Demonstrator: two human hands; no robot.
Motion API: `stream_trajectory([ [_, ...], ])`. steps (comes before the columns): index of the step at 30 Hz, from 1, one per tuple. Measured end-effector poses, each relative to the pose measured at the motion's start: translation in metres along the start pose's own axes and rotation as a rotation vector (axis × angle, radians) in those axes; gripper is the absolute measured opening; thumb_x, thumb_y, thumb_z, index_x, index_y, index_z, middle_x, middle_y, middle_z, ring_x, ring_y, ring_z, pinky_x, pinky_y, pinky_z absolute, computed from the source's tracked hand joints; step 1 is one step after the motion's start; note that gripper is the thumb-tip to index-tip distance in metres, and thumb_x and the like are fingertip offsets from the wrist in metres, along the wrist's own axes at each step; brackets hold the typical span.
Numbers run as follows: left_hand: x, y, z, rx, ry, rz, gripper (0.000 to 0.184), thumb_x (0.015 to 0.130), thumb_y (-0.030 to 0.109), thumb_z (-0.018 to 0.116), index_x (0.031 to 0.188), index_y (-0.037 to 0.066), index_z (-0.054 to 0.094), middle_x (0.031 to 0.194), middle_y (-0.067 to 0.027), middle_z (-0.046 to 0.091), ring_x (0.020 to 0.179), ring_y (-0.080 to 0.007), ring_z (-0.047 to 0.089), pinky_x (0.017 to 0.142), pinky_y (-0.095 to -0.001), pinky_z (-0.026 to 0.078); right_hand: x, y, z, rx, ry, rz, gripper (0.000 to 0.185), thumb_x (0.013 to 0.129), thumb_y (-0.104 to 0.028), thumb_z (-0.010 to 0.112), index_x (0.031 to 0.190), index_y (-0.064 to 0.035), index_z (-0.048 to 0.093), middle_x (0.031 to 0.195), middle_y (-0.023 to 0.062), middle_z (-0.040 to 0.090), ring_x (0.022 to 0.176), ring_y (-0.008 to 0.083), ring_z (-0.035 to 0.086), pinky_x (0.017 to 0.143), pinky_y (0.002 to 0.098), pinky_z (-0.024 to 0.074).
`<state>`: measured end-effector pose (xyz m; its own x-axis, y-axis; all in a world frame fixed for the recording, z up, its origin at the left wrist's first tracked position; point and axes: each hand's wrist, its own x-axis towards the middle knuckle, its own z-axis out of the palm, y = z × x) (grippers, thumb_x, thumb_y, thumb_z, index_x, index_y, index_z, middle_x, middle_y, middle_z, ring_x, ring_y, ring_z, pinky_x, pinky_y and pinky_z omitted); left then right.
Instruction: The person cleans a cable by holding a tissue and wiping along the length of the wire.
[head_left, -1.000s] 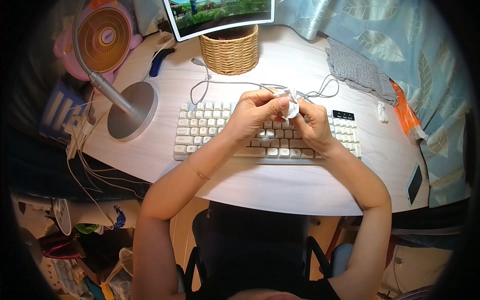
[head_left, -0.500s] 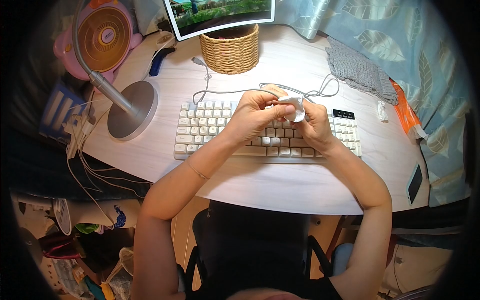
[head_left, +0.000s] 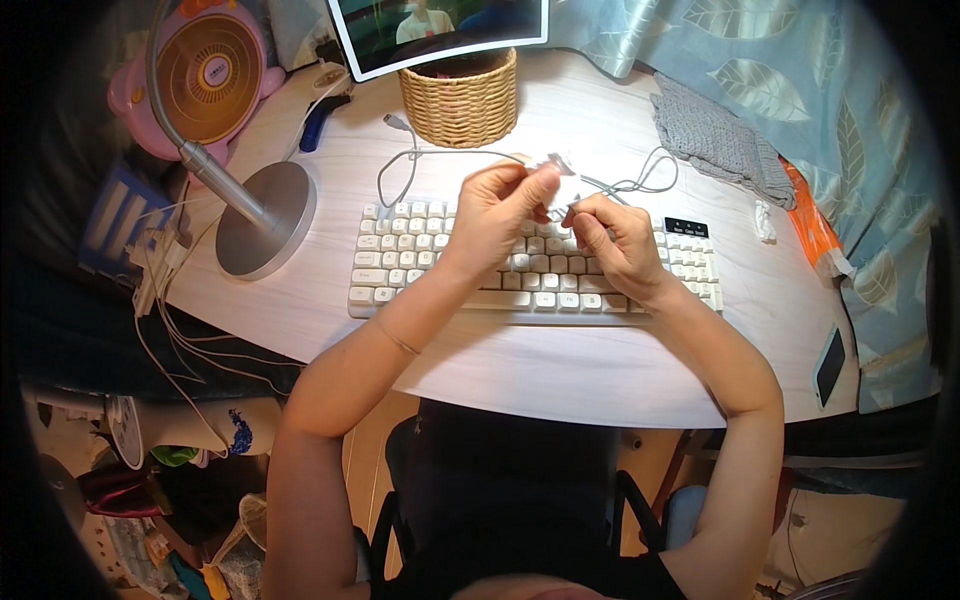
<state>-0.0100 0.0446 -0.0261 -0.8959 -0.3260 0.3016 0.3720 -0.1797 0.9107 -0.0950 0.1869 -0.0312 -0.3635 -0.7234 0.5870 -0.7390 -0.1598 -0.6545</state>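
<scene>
One crumpled white piece [head_left: 558, 162] sits pinched in our left hand [head_left: 492, 218], near the keyboard [head_left: 420, 243]; whether our curled right hand [head_left: 625, 245] grips anything, we cannot tell. Uneven pulling could tear the piece or snag the cable [head_left: 455, 151].

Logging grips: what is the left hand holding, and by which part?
The left hand pinches a crumpled white tissue below its visible top; the exact spot is hidden.

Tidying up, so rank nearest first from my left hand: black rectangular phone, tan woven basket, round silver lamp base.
1. Tan woven basket, ahead of left hand
2. Silver lamp base, to its left
3. Black phone, far to the right
</scene>
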Motion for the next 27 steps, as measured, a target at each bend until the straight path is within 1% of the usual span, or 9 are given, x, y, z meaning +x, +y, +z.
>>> stream_trajectory([
  [2,0.001,0.004,0.0,-0.052,0.086,-0.014,0.019,0.08,0.021,0.057,0.083,0.003,0.056,0.07,-0.0006,0.054,0.058,-0.0056,0.05,0.054,-0.0196,0.045,-0.001,0.001,0.001,0.003,0.002,0.015,0.013,0.082,-0.012,0.05,0.076,-0.0016,0.057,0.054,0.0042,0.053,0.044,0.0098,0.049,0.041,0.0233,0.0378],
  [6,0.003,0.003,-0.005,-0.068,0.095,-0.007,0.02,0.08,0.022,0.057,0.087,0.003,0.056,0.072,-0.0005,0.055,0.059,-0.005,0.051,0.054,-0.0185,0.044,-0.001,-0.001,-0.001,-0.02,-0.03,0.031,0.013,0.082,-0.011,0.05,0.075,-0.0017,0.057,0.054,0.0041,0.053,0.044,0.0099,0.05,0.041,0.0231,0.0381],
  [9,0.003,0.007,-0.002,-0.064,0.044,-0.051,0.019,0.079,0.02,0.058,0.084,0.002,0.057,0.072,-0.0016,0.056,0.06,-0.0049,0.051,0.053,-0.0178,0.044,-0.001,0.0,-0.001,-0.025,-0.03,0.019,0.011,0.081,-0.01,0.051,0.076,-0.0017,0.057,0.054,0.0047,0.053,0.044,0.0108,0.05,0.041,0.0236,0.039],
  [13,-0.002,0.004,0.006,0.085,-0.112,-0.036,0.021,0.076,0.016,0.062,0.066,-0.001,0.056,0.062,-0.0011,0.05,0.056,-0.0051,0.048,0.047,-0.0172,0.042,-0.001,0.0,-0.001,-0.022,-0.007,0.002,0.008,0.078,-0.002,0.047,0.078,-0.0008,0.056,0.055,0.0061,0.054,0.045,0.0139,0.053,0.043,0.0251,0.041],
  [16,-0.001,-0.001,0.004,0.09,-0.155,-0.011,0.019,0.074,0.014,0.063,0.067,-0.002,0.056,0.066,-0.0017,0.051,0.055,-0.0049,0.048,0.047,-0.0164,0.042,-0.001,0.001,0.001,-0.015,0.021,0.007,0.01,0.075,0.002,0.045,0.078,-0.0006,0.054,0.056,0.0071,0.054,0.046,0.0153,0.054,0.044,0.0256,0.0417],
  [19,-0.001,-0.001,0.001,0.094,-0.201,-0.005,0.015,0.078,0.012,0.059,0.077,-0.003,0.057,0.076,-0.0021,0.052,0.062,-0.0066,0.049,0.054,-0.0177,0.043,-0.002,0.0,0.002,0.002,0.038,0.056,0.011,0.074,0.003,0.044,0.078,-0.0008,0.053,0.055,0.0075,0.054,0.047,0.0148,0.055,0.044,0.0254,0.0414],
  [21,-0.002,0.001,0.003,0.048,-0.184,-0.022,0.017,0.079,0.014,0.057,0.077,-0.002,0.057,0.074,-0.0021,0.053,0.062,-0.0066,0.049,0.054,-0.0177,0.042,-0.003,0.0,0.0,0.022,0.035,0.123,0.01,0.075,0.003,0.044,0.078,-0.0011,0.053,0.055,0.0072,0.053,0.046,0.0128,0.054,0.043,0.0246,0.0403],
  [24,-0.004,0.002,0.005,0.03,-0.176,-0.022,0.02,0.081,0.018,0.056,0.077,-0.002,0.057,0.07,-0.0021,0.053,0.061,-0.0064,0.049,0.054,-0.018,0.042,-0.002,0.0,-0.001,-0.01,0.023,0.039,0.007,0.076,0.002,0.046,0.077,-0.0013,0.053,0.054,0.0058,0.052,0.045,0.0098,0.05,0.042,0.0228,0.0379],
  [27,-0.004,0.004,0.004,0.052,-0.12,-0.019,0.022,0.081,0.02,0.055,0.077,-0.001,0.057,0.068,-0.0021,0.054,0.06,-0.0062,0.049,0.053,-0.0186,0.042,-0.002,-0.003,-0.002,-0.004,0.014,0.045,0.003,0.077,-0.002,0.051,0.076,-0.0014,0.054,0.053,0.0041,0.051,0.044,0.0087,0.046,0.042,0.0217,0.0362],
])
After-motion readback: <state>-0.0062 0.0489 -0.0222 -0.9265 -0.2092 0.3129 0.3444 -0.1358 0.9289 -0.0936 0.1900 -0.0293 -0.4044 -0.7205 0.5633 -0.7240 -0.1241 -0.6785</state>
